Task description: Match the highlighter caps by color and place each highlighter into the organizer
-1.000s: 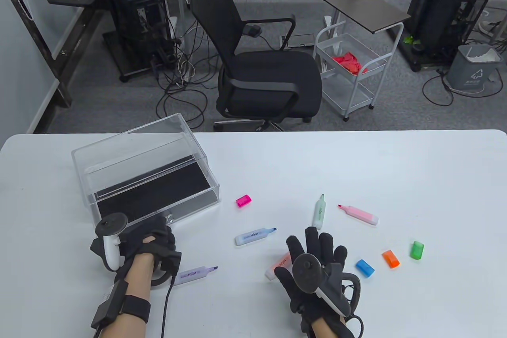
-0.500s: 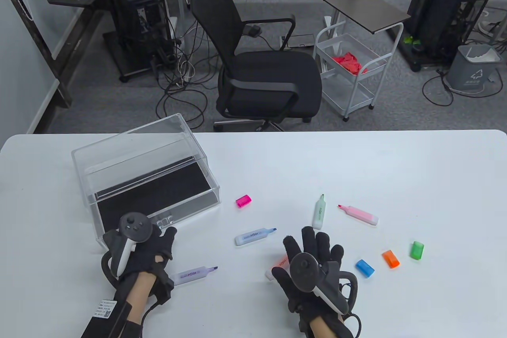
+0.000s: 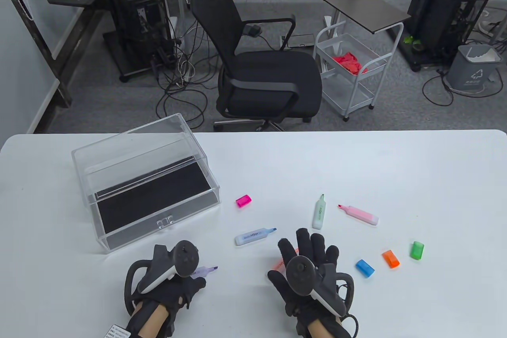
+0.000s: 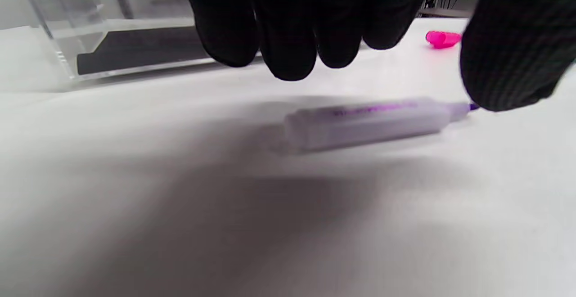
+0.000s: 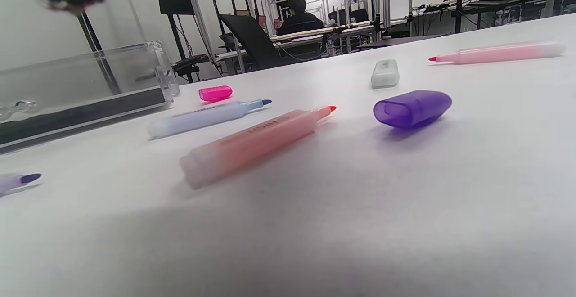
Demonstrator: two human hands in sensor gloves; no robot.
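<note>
From the table view the left hand (image 3: 170, 286) is seen over the purple highlighter (image 3: 206, 270) near the organizer (image 3: 158, 199), from the left wrist view its fingers (image 4: 288, 40) are shown apart, gripping nothing, so a pinch is called for, and from the right wrist view the purple cap (image 5: 411, 108), hidden under the flat, empty right hand (image 3: 309, 266), is judged its match.

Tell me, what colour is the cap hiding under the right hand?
Purple cap; right wrist view.

your left hand (image 3: 174, 286) sits low at the table's near edge, palm down, fingers (image 4: 288, 40) hanging loosely curled with thumb apart, gripping nothing. your right hand (image 3: 309, 270) lies palm down with fingers (image 3: 305, 241) straight and spread forward. each hand carries its tracker on the back.
</note>
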